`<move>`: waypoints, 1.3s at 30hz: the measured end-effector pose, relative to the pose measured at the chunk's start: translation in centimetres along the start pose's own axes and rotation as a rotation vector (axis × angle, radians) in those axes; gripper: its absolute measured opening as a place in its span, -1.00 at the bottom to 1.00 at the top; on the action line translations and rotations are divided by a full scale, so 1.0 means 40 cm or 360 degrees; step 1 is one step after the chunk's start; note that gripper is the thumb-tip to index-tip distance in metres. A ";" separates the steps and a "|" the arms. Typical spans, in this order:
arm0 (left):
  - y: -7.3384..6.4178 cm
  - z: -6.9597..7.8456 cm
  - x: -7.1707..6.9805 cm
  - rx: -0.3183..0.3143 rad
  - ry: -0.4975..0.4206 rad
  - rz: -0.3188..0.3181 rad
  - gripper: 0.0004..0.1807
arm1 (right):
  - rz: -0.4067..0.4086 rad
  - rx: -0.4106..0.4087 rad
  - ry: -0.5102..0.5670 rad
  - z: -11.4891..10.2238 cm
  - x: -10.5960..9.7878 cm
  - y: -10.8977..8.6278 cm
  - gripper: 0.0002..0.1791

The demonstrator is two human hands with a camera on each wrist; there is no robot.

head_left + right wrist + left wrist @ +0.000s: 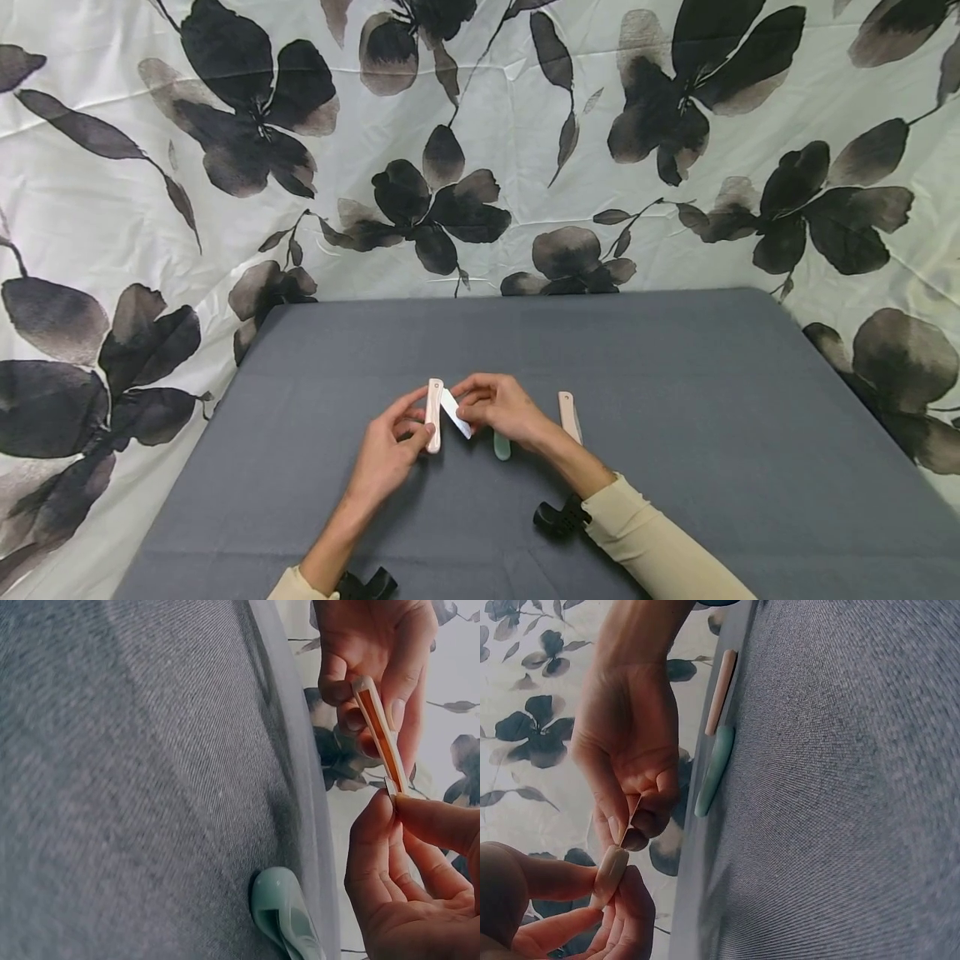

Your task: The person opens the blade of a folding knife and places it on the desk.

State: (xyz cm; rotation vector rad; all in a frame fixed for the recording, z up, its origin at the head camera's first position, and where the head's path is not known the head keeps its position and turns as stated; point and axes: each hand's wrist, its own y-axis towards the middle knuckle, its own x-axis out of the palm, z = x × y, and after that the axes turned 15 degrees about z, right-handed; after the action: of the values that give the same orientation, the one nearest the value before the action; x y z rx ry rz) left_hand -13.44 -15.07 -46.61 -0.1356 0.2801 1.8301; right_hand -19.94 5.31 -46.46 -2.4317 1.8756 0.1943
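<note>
My left hand grips the pale pink handle of a folding knife, thumb on one side and fingers on the other. The knife's silvery blade stands partly swung out from the top of the handle. Thumb and fingers of my right hand pinch that blade. In the right wrist view the long slot of the handle shows, with the blade edge-on at its lower end. Both hands hold the knife above the grey table.
A green folding knife lies on the grey table, partly behind my right hand. A second pink folding knife lies to its right, partly covered by my forearm. A floral cloth hangs behind the table.
</note>
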 end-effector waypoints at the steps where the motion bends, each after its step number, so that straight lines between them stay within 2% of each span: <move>1: 0.001 0.001 0.000 -0.0008 0.0016 -0.0004 -0.38 | 0.0000 0.0000 -0.0001 0.000 -0.002 0.001 -0.69; 24: 0.019 0.008 -0.021 -0.0070 0.0049 -0.0125 -0.38 | -0.0013 -0.0086 -0.0139 -0.009 -0.030 0.009 -0.74; 39: 0.015 0.006 -0.025 -0.0062 0.0061 -0.0167 -0.37 | -0.0055 -0.0225 -0.0238 0.000 -0.043 0.006 -0.71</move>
State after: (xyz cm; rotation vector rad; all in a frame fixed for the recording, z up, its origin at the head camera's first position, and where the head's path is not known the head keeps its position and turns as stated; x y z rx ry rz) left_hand -13.71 -16.09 -46.05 -0.2092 0.2599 1.7306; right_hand -20.62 6.92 -46.22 -2.4575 1.8129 0.5083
